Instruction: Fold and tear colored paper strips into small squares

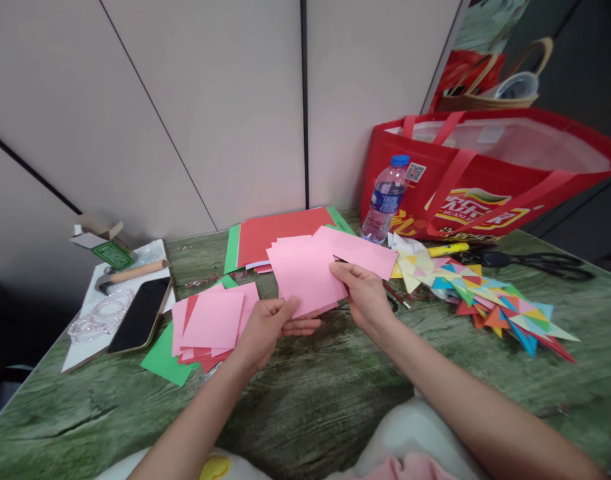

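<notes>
My left hand (270,327) and my right hand (364,293) together hold a small sheaf of pink paper squares (308,270) above the green table (310,400). The left grips the lower edge with thumb on top; the right pinches the right side. One pink sheet (365,252) fans out to the right. A stack of pink and red squares (213,321) lies on a green sheet (165,361) just left of my left hand. To the right lies a row of folded multicoloured paper pieces (490,300).
Red and green sheets (275,233) lie at the back. A water bottle (385,199) and a red tote bag (485,180) stand back right, with black scissors (540,261) and a yellow marker (448,250). A phone (141,313), hammer (130,273), beads (98,317) and small box (103,243) lie left.
</notes>
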Action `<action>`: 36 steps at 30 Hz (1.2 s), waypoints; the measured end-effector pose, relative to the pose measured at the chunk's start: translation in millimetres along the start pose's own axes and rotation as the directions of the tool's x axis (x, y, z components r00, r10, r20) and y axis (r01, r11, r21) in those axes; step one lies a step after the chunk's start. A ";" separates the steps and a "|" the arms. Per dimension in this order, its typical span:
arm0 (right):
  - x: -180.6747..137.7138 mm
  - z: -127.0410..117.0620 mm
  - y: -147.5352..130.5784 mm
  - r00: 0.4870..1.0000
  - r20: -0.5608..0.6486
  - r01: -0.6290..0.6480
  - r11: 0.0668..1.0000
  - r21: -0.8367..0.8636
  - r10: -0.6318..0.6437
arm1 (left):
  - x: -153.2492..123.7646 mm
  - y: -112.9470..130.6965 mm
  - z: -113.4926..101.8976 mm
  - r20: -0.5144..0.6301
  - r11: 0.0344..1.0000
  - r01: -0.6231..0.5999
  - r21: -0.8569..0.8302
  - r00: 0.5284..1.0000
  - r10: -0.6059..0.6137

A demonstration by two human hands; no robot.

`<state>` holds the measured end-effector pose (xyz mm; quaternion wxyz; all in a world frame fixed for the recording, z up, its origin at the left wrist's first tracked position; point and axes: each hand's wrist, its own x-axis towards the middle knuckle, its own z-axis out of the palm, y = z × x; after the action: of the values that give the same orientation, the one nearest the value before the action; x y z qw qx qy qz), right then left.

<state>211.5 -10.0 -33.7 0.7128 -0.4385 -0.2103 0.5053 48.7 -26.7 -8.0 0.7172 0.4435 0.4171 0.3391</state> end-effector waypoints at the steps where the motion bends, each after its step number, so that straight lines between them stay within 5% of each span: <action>1: 0.4 -0.3 0.5 1.000 -0.003 -0.001 1.000 -0.004 0.001 | 0.0 0.1 0.1 0.001 1.000 0.002 -0.004 1.000 -0.002; 10: 0.9 -1.3 1.4 1.000 -0.006 0.018 0.999 -0.045 -0.018 | 0.5 1.0 2.7 -0.048 0.998 -0.043 0.039 0.998 0.045; 20: -3.4 0.6 8.4 0.998 0.064 -0.021 0.999 -0.050 0.025 | 5.2 -1.7 -1.7 -0.059 0.969 -0.243 0.045 0.968 0.245; 23: -1.0 -2.5 10.9 0.991 0.137 0.032 0.984 -0.176 -0.007 | 2.6 3.5 -5.9 -0.085 0.947 -0.216 0.238 0.967 0.241; 25: -1.2 -4.1 7.5 0.962 0.214 0.230 0.925 -0.302 -0.170 | 0.5 7.9 -8.8 -0.042 0.864 -0.197 0.463 0.969 0.243; 26: -2.4 -4.4 4.0 0.918 0.274 0.377 0.848 -0.373 -0.287 | -0.5 9.6 -10.0 -0.001 0.800 -0.199 0.567 0.970 0.241; 28: -6.9 -3.8 -5.0 0.741 0.458 0.672 0.564 -0.480 -0.491 | -1.8 11.4 -11.6 0.095 0.676 -0.213 0.706 0.973 0.208; 30: -12.5 -2.4 -12.7 0.491 0.720 0.870 0.239 -0.431 -0.490 | -2.7 10.7 -12.5 0.174 0.597 -0.233 0.768 0.972 0.155; 32: -16.9 -1.2 -15.6 0.319 0.875 0.945 0.057 -0.321 -0.365 | -3.4 8.9 -13.3 0.228 0.544 -0.255 0.799 0.966 0.118; 34: -18.9 -1.0 -13.5 0.260 0.926 0.964 0.012 -0.267 -0.274 | -4.2 7.6 -14.1 0.256 0.506 -0.281 0.816 0.959 0.120; 36: -18.7 -1.6 -9.4 0.264 0.933 0.964 0.035 -0.264 -0.244 | -5.1 7.8 -14.5 0.264 0.485 -0.308 0.819 0.952 0.157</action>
<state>210.2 -28.6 -24.0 0.3947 -0.3406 -0.8530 0.0219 32.6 -23.0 -3.1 0.3847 0.8139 0.4087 0.1501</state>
